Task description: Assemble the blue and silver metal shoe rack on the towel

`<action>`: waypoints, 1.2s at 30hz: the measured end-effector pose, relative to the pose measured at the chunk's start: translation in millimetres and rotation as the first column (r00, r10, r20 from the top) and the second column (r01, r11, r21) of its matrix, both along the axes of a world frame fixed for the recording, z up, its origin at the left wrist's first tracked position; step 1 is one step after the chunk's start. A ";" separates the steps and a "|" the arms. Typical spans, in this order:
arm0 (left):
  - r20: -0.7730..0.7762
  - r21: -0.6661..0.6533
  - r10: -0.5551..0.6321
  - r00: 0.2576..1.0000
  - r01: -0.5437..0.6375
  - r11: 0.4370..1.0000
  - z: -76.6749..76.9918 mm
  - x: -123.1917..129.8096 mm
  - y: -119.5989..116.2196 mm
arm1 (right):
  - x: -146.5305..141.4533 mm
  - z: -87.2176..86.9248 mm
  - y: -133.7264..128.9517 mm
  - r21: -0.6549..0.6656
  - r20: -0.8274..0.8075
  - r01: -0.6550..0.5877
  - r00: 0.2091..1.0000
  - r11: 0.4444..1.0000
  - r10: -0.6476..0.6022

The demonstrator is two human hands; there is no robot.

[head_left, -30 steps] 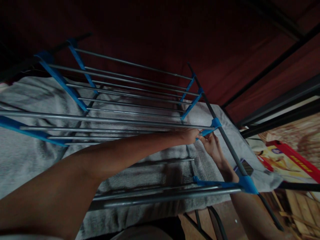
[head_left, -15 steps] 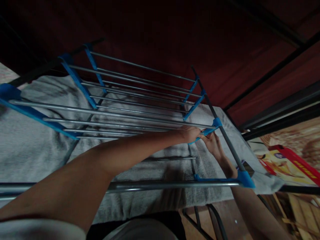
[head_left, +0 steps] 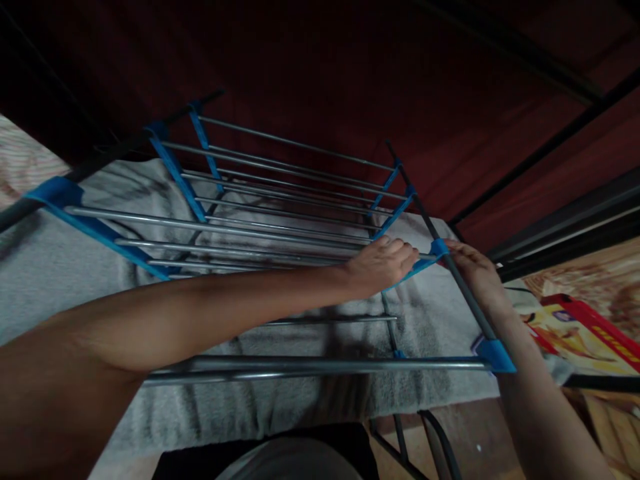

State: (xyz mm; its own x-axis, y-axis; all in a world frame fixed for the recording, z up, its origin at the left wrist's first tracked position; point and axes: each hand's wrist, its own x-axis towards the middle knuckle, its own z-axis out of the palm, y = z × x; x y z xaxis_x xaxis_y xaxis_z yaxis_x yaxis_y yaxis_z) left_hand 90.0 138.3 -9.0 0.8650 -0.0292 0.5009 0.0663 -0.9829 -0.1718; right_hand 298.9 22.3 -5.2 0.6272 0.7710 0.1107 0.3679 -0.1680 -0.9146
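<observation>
A shoe rack of thin metal rods and blue plastic side brackets stands on a grey blanket. Over on its right side, my left hand is closed over a rod of the middle tier, close to the blue end bracket. The underside of that grip is hidden. My right hand is outside the dark upright tube, its fingers stretched out against the outer corner of the same bracket. Its thumb is out of sight. Nearest my body runs a thicker metal rod, joined to a blue corner piece.
Dark red fabric hangs behind the rack. To the right lie a red and yellow box and dark metal bars. Black metal legs show below the blanket-covered surface.
My right hand has moved from under the bracket to outside the upright. My left hand has shifted slightly, now lying over the rod. The rack appears slightly shifted in view.
</observation>
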 end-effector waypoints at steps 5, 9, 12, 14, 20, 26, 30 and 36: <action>-0.175 -0.201 0.074 0.982 -0.110 0.973 5.3 27.9 5.1 | 7.4 11.0 15.5 -0.074 0.010 0.002 1.000 0.997 -0.001; -0.250 -0.311 0.058 0.966 -0.137 0.941 9.2 38.5 9.1 | 9.2 3.4 24.6 -0.189 0.083 -0.047 0.995 0.981 0.064; -0.228 -0.344 0.036 0.973 -0.115 0.932 8.5 41.0 13.9 | 10.6 0.0 25.0 -0.179 0.077 -0.057 0.994 0.982 0.072; -0.210 -0.347 0.023 0.977 -0.097 0.933 8.1 41.5 15.2 | 10.2 0.1 24.8 -0.181 0.070 -0.040 0.996 0.983 0.054; -0.230 -0.368 0.030 0.973 -0.115 0.923 13.6 39.6 11.3 | 4.3 3.1 27.1 -0.176 0.111 0.012 0.994 0.984 0.008; -0.279 -0.390 0.032 0.960 -0.144 0.909 14.1 40.7 12.1 | 2.4 2.5 28.2 -0.158 0.095 -0.006 0.995 0.987 0.022; -0.260 -0.397 0.027 0.965 -0.133 0.908 12.3 40.9 12.2 | 2.2 1.5 28.5 -0.161 0.083 -0.006 0.996 0.987 0.019; -0.241 -0.411 0.032 0.970 -0.132 0.902 10.6 42.4 11.6 | 8.9 -3.0 27.3 -0.201 0.118 -0.038 0.991 0.979 0.063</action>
